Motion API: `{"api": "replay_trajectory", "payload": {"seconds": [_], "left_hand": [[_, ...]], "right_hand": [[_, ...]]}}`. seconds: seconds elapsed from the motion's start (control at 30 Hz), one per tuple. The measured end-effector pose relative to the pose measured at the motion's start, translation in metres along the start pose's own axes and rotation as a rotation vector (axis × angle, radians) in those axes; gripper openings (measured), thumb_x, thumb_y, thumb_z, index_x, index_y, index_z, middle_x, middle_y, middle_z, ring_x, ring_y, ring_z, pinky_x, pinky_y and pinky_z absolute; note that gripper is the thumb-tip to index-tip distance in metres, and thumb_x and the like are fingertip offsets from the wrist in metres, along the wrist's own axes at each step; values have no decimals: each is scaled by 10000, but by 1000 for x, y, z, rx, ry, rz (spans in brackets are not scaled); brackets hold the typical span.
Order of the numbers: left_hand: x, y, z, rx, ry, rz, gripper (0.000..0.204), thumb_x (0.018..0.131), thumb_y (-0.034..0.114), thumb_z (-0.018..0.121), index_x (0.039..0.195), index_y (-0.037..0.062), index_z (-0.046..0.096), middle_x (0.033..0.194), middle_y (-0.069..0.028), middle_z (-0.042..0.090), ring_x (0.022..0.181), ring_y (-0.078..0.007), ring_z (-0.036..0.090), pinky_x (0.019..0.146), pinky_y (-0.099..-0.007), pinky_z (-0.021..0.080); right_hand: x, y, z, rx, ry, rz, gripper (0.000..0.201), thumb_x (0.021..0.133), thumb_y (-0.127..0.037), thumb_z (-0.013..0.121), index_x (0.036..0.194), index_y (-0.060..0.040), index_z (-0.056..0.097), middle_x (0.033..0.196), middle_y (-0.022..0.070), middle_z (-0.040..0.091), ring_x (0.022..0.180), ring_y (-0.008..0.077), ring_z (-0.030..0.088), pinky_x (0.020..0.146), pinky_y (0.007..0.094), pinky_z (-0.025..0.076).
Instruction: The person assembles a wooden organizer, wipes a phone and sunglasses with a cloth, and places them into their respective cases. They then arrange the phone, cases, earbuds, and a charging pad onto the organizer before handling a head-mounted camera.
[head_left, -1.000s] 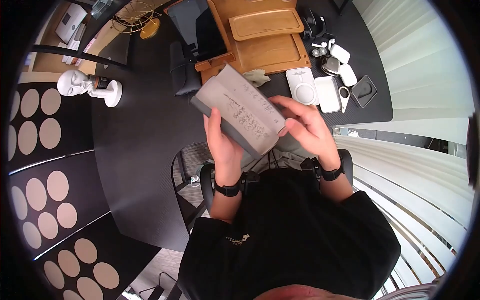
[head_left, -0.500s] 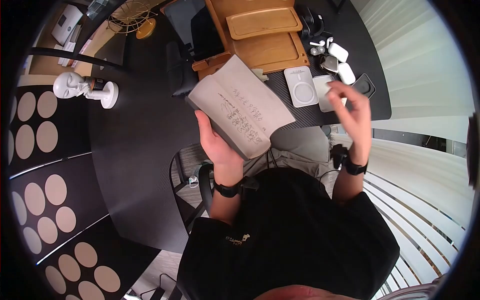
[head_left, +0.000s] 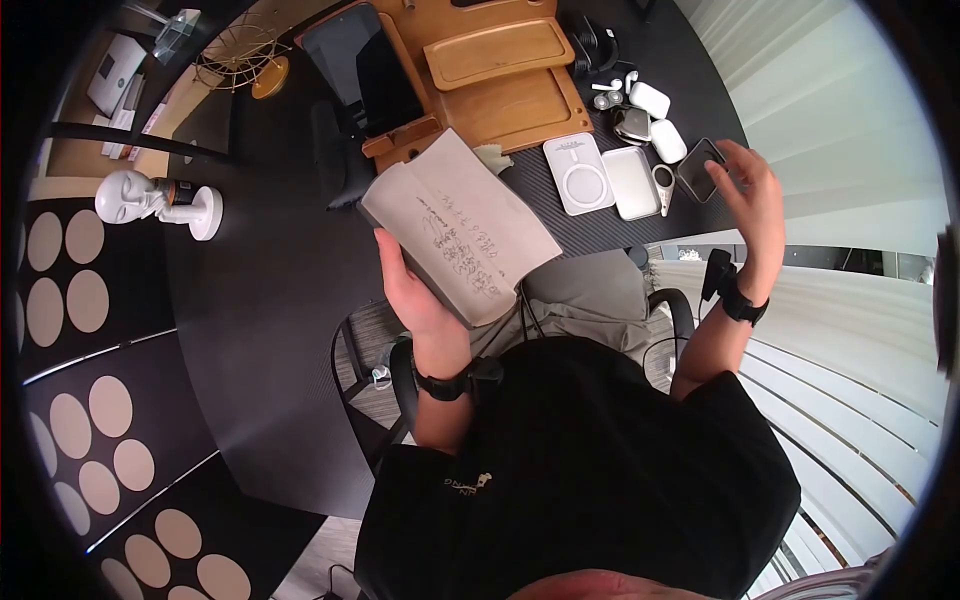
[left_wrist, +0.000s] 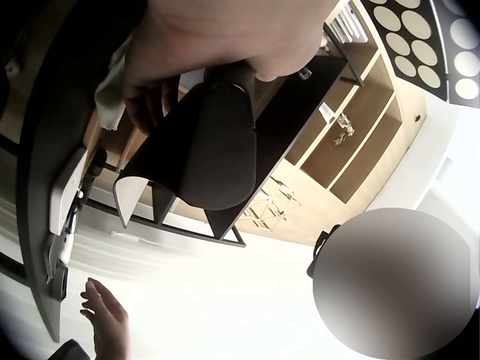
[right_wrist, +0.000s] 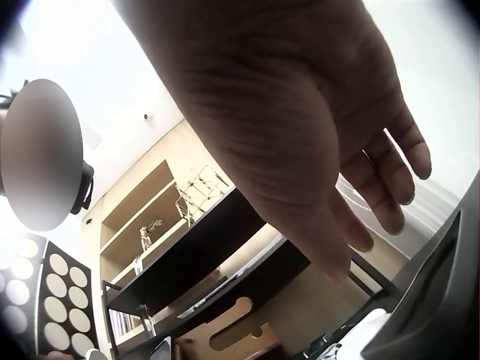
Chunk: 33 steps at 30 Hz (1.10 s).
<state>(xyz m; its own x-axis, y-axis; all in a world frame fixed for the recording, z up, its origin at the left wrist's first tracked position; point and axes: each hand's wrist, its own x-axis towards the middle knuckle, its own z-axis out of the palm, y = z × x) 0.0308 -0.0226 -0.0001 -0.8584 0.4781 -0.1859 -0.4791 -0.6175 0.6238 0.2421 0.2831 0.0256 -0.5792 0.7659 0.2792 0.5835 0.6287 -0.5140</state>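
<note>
My left hand (head_left: pixel 425 310) grips the lower left edge of a grey-beige folded cover (head_left: pixel 465 225), thumb along its side; dark handwriting-like marks run across the inner face. In the left wrist view that hand (left_wrist: pixel 225 37) is above the cover's dark outer side (left_wrist: pixel 217 157). My right hand (head_left: pixel 758 215), holding nothing, is at the desk's right edge with fingers loosely bent over a small dark tray (head_left: pixel 692 178). Whether the fingertips touch the tray cannot be told from above. The right wrist view has that hand's fingers (right_wrist: pixel 386 180) spread loosely.
Left of the dark tray lie a ring-ended white item (head_left: pixel 664 188), a white tray (head_left: pixel 632 183), a white charger box (head_left: pixel 578 175) and white cases (head_left: pixel 650 100). Wooden trays (head_left: pixel 515 110), a tablet (head_left: pixel 365 70) and a white figurine (head_left: pixel 205 212) stand farther off.
My right hand has let go of the cover and moved right to the dark tray. The cover has spread flatter in my left hand and shifted slightly left in view.
</note>
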Motion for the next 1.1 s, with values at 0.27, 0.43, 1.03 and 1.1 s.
{"api": "replay_trajectory", "payload": {"seconds": [0.27,0.43,1.03,1.1], "left_hand": [[2,2,-4,-42,13,-20,580,1078,472,350,1465,53,454,1438,-114,546,1284,-297,552,1084,-434,444],[1,6,-3,-43,4,-30,577,1078,471,351,1466,56,453,1445,-114,540,1286,-300,549,1086,-438,441],[13,3,-20,30,140,201,607,1061,509,359,1490,85,432,1476,-113,504,1321,-316,516,1092,-465,426],[14,-1,-22,31,147,226,610,1060,511,359,1492,87,429,1477,-115,502,1321,-317,516,1092,-467,426]], "right_hand": [[7,-9,0,15,-76,-44,390,851,-252,772,1181,-56,702,876,107,653,805,242,623,684,359,513],[6,-22,8,102,-152,-62,417,860,-233,782,1206,-23,685,875,59,647,796,166,584,709,311,493],[-4,-154,121,243,-480,-635,524,838,-152,711,1320,-34,546,872,230,684,859,415,664,731,494,524],[2,-143,142,227,-482,-640,378,827,-147,704,1162,2,611,780,245,669,814,441,656,724,515,513]]}}
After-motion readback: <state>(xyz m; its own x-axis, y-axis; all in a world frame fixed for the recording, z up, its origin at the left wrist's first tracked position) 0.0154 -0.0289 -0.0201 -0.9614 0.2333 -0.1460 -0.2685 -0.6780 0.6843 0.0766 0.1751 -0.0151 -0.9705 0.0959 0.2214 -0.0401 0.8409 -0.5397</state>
